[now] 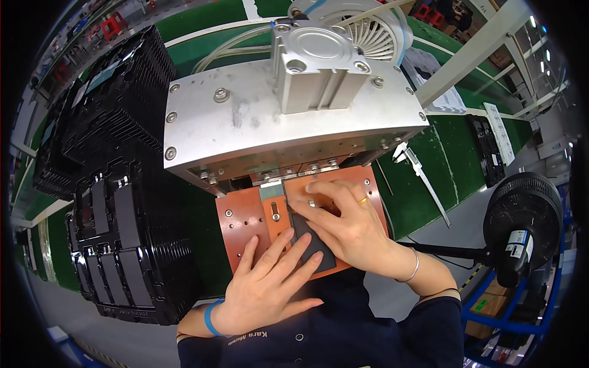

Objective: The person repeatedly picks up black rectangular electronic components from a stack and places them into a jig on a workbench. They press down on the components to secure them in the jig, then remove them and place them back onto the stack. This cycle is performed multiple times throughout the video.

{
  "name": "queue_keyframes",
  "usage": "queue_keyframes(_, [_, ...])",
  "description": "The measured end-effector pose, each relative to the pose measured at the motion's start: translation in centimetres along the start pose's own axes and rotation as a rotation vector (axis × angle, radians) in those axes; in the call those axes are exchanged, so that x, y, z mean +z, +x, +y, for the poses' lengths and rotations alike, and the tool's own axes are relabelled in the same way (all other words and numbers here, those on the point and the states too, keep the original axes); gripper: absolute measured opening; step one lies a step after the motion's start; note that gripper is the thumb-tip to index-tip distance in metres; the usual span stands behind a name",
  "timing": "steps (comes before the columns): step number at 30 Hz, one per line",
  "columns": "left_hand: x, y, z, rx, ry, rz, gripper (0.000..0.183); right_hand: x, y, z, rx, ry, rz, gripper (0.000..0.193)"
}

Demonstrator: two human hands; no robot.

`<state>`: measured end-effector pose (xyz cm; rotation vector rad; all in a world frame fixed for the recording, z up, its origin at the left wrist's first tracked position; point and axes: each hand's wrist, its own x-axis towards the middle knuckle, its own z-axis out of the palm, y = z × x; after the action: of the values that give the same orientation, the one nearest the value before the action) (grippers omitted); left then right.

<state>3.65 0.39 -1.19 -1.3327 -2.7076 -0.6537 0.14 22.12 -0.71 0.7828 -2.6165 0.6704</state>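
A flat dark grey rectangular piece (314, 244) lies in the slot of an orange-brown fixture plate (242, 216), under a metal press (245, 122). My left hand (267, 288) rests with its fingers spread, the fingertips touching the piece's near part and left edge. Bent over the piece's far end is my right hand (353, 230), thumb and fingertips closed on its edge; part of that grip is hidden. Left of the piece sits an orange guide strip (276, 230) with a screw in a slot.
Stacked black trays (129, 245) holding dark grey pieces stand at the left, with taller black tray stacks (116, 104) behind. Calipers (423, 178) lie on the green bench right of the press. A black fan (521, 221) stands at the right, and a white fan (374, 30) sits behind the press.
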Motion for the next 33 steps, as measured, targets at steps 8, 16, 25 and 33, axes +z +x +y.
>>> queue_keyframes(8, [-0.5,-1.8,-2.7,-0.214,-0.302,0.361,0.047,-2.7,-4.2,-1.8,0.002,0.139,-0.212,0.049])
queue_keyframes(16, [-0.2,-0.9,-3.2,-0.261,-0.356,0.341,0.041,-1.8,-1.6,0.2,-0.059,0.156,-0.182,0.04])
queue_keyframes(25, [0.1,-1.0,-3.6,-0.243,-0.374,0.313,0.037,-1.7,-0.1,1.1,-0.063,0.13,-0.199,0.041])
queue_keyframes(33, [0.4,-1.3,-3.7,-0.239,-0.391,0.309,0.035,-1.9,0.1,1.0,-0.042,0.123,-0.236,0.041])
